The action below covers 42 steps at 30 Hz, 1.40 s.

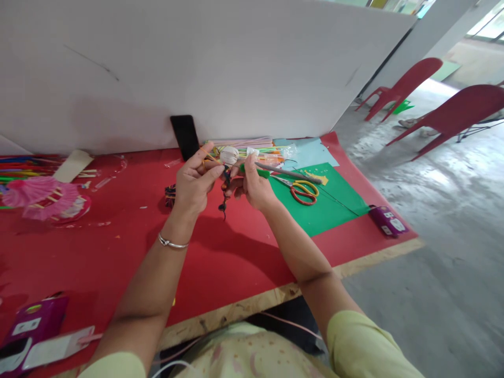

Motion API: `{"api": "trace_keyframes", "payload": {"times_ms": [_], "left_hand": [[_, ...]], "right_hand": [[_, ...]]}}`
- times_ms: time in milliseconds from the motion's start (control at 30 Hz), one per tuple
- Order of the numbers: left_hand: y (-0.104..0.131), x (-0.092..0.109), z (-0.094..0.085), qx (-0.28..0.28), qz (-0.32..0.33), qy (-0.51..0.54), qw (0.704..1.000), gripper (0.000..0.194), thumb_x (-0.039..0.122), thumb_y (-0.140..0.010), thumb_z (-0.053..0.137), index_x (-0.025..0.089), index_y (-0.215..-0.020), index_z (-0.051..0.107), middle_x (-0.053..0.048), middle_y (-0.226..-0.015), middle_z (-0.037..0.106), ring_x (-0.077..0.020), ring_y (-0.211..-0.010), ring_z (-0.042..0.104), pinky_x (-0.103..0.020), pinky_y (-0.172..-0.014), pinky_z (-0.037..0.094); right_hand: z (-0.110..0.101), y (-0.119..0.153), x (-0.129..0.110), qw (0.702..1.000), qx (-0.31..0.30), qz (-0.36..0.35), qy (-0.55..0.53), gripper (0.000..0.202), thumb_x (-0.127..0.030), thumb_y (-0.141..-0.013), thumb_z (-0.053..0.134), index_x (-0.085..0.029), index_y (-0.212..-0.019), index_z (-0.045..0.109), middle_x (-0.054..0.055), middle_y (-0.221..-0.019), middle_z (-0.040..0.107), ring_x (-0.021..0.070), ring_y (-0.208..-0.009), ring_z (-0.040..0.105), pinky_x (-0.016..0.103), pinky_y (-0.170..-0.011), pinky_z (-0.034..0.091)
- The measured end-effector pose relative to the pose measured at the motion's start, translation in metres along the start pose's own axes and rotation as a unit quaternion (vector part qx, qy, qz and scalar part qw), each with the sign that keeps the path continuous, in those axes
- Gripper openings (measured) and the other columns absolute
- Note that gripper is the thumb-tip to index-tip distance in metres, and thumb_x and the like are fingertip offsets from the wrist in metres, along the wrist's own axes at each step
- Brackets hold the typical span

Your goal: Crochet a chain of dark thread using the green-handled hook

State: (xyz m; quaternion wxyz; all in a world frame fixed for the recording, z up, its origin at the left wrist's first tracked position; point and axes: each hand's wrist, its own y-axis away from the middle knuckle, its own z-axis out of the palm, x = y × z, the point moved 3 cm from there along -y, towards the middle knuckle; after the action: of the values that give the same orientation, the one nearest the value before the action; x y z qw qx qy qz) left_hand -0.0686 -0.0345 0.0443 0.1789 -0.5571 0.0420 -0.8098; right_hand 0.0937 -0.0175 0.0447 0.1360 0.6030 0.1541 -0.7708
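Observation:
My left hand (192, 184) pinches an orange cord (208, 154) stretched near its raised index finger. From between my hands hangs a small dark knotted cord (225, 191) with colored bits. My right hand (254, 181) is closed with its fingertips on this knotted cord. Behind my fingers sits a white ball (229, 155), perhaps of thread. A grey fuzzy stem (289, 172) and a green strip (263, 172) extend right from my right hand; whether it holds them I cannot tell. Scissors (303, 193) with yellow and red handles lie to the right.
On the red table (236, 252), a black phone (185, 136) leans against the white panel (236, 68). Green paper (315, 220) and a purple pouch (388, 220) lie right. A pink fan-like craft (43, 197) and colored sticks (23, 168) are left. Red chairs (409, 84) stand beyond.

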Motion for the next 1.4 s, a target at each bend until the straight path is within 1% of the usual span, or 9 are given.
{"api": "trace_keyframes", "payload": {"times_ms": [100, 167, 333, 500, 633, 800, 967, 1233, 1400], "left_hand": [[0.000, -0.004, 0.002, -0.002, 0.033, -0.033, 0.999, 0.081, 0.033, -0.062, 0.107, 0.029, -0.139, 0.083, -0.001, -0.088, 0.086, -0.0132, -0.068, 0.074, -0.023, -0.061, 0.059], [0.001, -0.004, 0.002, -0.009, 0.050, -0.057, 0.997, 0.082, 0.035, -0.065, 0.106, 0.027, -0.143, 0.081, -0.003, -0.092, 0.088, -0.0164, -0.075, 0.078, -0.027, -0.069, 0.064], [0.003, 0.008, -0.001, -0.059, 0.043, -0.102, 0.992, 0.082, 0.031, -0.074, 0.100, 0.023, -0.152, 0.074, -0.008, -0.100, 0.089, -0.0174, -0.079, 0.079, -0.028, -0.075, 0.065], [0.008, 0.031, -0.001, -0.078, 0.025, -0.162, 0.983, 0.076, 0.025, -0.073, 0.100, 0.020, -0.146, 0.078, -0.005, -0.095, 0.087, -0.0188, -0.082, 0.079, -0.030, -0.079, 0.065], [0.010, 0.034, -0.003, -0.128, -0.023, -0.137, 0.982, 0.073, 0.020, -0.072, 0.100, 0.020, -0.142, 0.080, -0.004, -0.088, 0.084, -0.0193, -0.080, 0.079, -0.030, -0.077, 0.065], [0.011, 0.032, -0.006, -0.192, -0.085, -0.102, 0.972, 0.072, 0.017, -0.074, 0.100, 0.020, -0.143, 0.079, -0.004, -0.086, 0.082, -0.0192, -0.078, 0.078, -0.032, -0.079, 0.066], [0.011, 0.036, -0.005, -0.207, -0.080, -0.135, 0.966, 0.070, 0.018, -0.078, 0.097, 0.019, -0.145, 0.079, -0.004, -0.085, 0.080, -0.0187, -0.080, 0.077, -0.031, -0.080, 0.064], [0.011, 0.038, -0.006, -0.212, -0.065, -0.183, 0.958, 0.070, 0.024, -0.079, 0.096, 0.020, -0.147, 0.079, -0.004, -0.088, 0.077, -0.0172, -0.082, 0.073, -0.029, -0.080, 0.062], [0.011, 0.039, -0.005, -0.215, -0.066, -0.183, 0.957, 0.067, 0.021, -0.079, 0.096, 0.021, -0.145, 0.080, -0.003, -0.089, 0.076, -0.0164, -0.083, 0.072, -0.029, -0.081, 0.062]], "right_hand": [[0.002, 0.000, 0.004, 1.000, -0.002, -0.004, 0.007, 0.079, -0.101, -0.092, 0.045, -0.024, -0.093, 0.061, 0.002, -0.084, 0.069, 0.0112, -0.055, 0.068, 0.022, -0.043, 0.043], [0.002, -0.001, 0.006, 1.000, 0.000, -0.016, -0.001, 0.078, -0.101, -0.091, 0.048, -0.024, -0.092, 0.061, 0.001, -0.081, 0.068, 0.0108, -0.054, 0.067, 0.022, -0.043, 0.042], [0.002, -0.006, 0.007, 0.999, -0.006, 0.006, -0.042, 0.081, -0.104, -0.089, 0.044, -0.023, -0.084, 0.057, -0.001, -0.073, 0.066, 0.0081, -0.048, 0.057, 0.021, -0.042, 0.039], [0.003, -0.011, 0.009, 0.991, -0.048, 0.076, -0.100, 0.083, -0.104, -0.090, 0.044, -0.023, -0.074, 0.051, -0.002, -0.064, 0.060, 0.0064, -0.042, 0.045, 0.019, -0.037, 0.032], [0.000, -0.013, 0.012, 0.981, -0.093, 0.126, -0.114, 0.081, -0.099, -0.095, 0.047, -0.022, -0.068, 0.048, -0.003, -0.056, 0.057, 0.0057, -0.037, 0.041, 0.017, -0.035, 0.030], [-0.010, -0.014, 0.013, 0.971, -0.144, 0.161, -0.103, 0.074, -0.081, -0.107, 0.050, -0.021, -0.065, 0.053, 0.001, -0.054, 0.064, 0.0077, -0.035, 0.046, 0.017, -0.034, 0.035], [-0.020, -0.016, 0.016, 0.967, -0.171, 0.172, -0.078, 0.063, -0.060, -0.112, 0.050, -0.018, -0.067, 0.062, 0.007, -0.058, 0.073, 0.0098, -0.034, 0.051, 0.019, -0.035, 0.041], [-0.025, -0.017, 0.017, 0.974, -0.177, 0.140, -0.036, 0.052, -0.061, -0.099, 0.069, -0.017, -0.071, 0.070, 0.008, -0.062, 0.075, 0.0127, -0.046, 0.063, 0.018, -0.038, 0.044], [-0.026, -0.016, 0.018, 0.974, -0.179, 0.133, -0.028, 0.051, -0.060, -0.098, 0.070, -0.017, -0.070, 0.070, 0.008, -0.063, 0.076, 0.0125, -0.045, 0.062, 0.019, -0.040, 0.046]]}}
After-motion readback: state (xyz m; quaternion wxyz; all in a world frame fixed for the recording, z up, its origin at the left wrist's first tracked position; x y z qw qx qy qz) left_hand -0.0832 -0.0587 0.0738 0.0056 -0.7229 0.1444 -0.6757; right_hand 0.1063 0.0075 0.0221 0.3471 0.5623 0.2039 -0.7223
